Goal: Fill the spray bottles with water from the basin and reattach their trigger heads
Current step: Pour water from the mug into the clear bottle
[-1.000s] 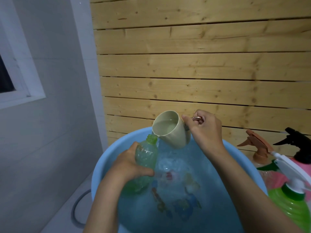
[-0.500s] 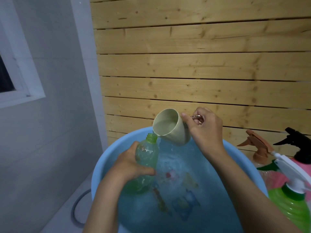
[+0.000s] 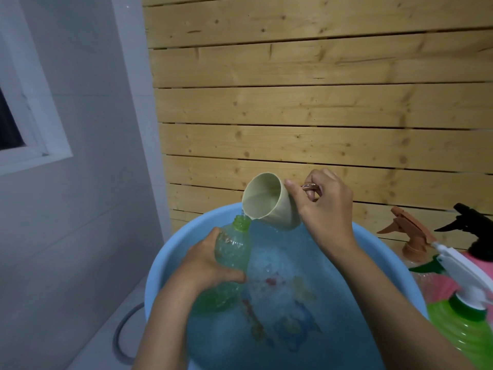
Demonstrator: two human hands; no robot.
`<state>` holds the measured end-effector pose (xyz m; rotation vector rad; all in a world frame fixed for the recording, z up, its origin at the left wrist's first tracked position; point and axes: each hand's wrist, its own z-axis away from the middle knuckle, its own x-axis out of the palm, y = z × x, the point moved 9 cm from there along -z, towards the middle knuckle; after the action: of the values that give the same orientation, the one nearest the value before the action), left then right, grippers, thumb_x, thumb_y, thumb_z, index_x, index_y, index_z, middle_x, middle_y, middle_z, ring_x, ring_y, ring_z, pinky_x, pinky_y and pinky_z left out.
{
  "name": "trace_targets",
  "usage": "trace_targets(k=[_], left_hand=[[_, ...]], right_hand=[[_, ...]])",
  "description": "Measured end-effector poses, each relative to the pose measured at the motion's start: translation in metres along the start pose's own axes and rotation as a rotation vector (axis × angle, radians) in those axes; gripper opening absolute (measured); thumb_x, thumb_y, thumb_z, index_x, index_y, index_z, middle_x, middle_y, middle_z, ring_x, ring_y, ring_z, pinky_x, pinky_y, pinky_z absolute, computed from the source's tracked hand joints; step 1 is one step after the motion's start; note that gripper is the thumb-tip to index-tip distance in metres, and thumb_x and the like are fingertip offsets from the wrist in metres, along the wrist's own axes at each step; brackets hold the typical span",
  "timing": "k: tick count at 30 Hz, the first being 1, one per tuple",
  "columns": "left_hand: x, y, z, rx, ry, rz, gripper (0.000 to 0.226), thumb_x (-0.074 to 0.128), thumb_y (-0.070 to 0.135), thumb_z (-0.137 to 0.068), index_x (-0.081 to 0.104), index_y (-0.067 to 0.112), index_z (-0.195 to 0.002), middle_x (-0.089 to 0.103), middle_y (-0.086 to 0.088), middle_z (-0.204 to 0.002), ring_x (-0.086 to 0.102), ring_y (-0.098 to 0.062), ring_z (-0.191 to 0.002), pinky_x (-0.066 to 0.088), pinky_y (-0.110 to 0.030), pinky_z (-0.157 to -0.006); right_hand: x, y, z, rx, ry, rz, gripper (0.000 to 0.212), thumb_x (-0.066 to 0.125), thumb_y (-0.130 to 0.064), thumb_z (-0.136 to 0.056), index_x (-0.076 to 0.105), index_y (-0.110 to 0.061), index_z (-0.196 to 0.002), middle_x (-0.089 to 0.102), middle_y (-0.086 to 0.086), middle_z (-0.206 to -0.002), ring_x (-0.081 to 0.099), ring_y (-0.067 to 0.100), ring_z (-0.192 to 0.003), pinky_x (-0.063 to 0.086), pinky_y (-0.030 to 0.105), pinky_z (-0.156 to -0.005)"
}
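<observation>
left grip (image 3: 208,265) wrapped round green bottle (image 3: 230,253), neck leaning up-right; right grip (image 3: 325,209) clutching cup (image 3: 266,204) handle, lip just over bottle mouth, frame centre

The right hand (image 3: 324,206) tips the cup (image 3: 277,206) further than a second ago: its mouth faces more sideways to the left, the water (image 3: 260,205) inside lies lower, and a thin stream shows between the lip and the open neck of the bottle (image 3: 234,249). The basin (image 3: 173,249) ripples less, so the printed figures on its bottom show more clearly
</observation>
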<state>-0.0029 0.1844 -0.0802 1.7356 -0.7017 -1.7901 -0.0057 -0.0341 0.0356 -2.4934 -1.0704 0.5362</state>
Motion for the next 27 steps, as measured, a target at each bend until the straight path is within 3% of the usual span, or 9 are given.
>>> trace_targets(k=[9, 13, 21, 27], left_hand=[[-0.001, 0.001, 0.001, 0.013, 0.006, -0.016, 0.066, 0.085, 0.030, -0.061, 0.047, 0.029, -0.115, 0.060, 0.007, -0.110, 0.057, -0.014, -0.102, 0.049, -0.031, -0.088], [0.000, -0.002, 0.000, 0.000, 0.004, -0.023, 0.065, 0.085, 0.028, -0.060, 0.048, 0.027, -0.113, 0.059, 0.005, -0.110, 0.058, -0.015, -0.100, 0.050, -0.032, -0.085], [-0.001, -0.004, -0.003, 0.014, 0.021, -0.097, 0.070, 0.085, 0.031, -0.060, 0.045, 0.028, -0.117, 0.055, 0.003, -0.116, 0.054, -0.018, -0.105, 0.050, -0.032, -0.086], [-0.001, -0.005, -0.004, 0.008, 0.016, -0.124, 0.069, 0.085, 0.030, -0.060, 0.043, 0.028, -0.116, 0.055, 0.001, -0.115, 0.054, -0.019, -0.104, 0.049, -0.029, -0.082]], right_hand=[[0.000, -0.007, 0.001, -0.102, 0.027, 0.043, 0.041, 0.072, -0.024, -0.080, 0.037, -0.018, -0.060, 0.032, -0.014, -0.059, 0.036, 0.014, -0.064, 0.029, 0.008, -0.061], [-0.002, -0.009, 0.002, -0.123, 0.052, 0.059, 0.037, 0.069, -0.026, -0.079, 0.038, -0.018, -0.060, 0.036, -0.008, -0.061, 0.036, 0.015, -0.065, 0.023, 0.016, -0.057], [-0.002, -0.009, 0.002, -0.140, 0.051, 0.077, 0.036, 0.070, -0.026, -0.080, 0.040, -0.017, -0.061, 0.038, -0.007, -0.062, 0.036, 0.014, -0.066, 0.028, 0.008, -0.062], [-0.004, -0.012, 0.003, -0.153, 0.062, 0.075, 0.036, 0.069, -0.025, -0.081, 0.040, -0.016, -0.062, 0.040, -0.005, -0.062, 0.037, 0.015, -0.067, 0.021, 0.018, -0.061]])
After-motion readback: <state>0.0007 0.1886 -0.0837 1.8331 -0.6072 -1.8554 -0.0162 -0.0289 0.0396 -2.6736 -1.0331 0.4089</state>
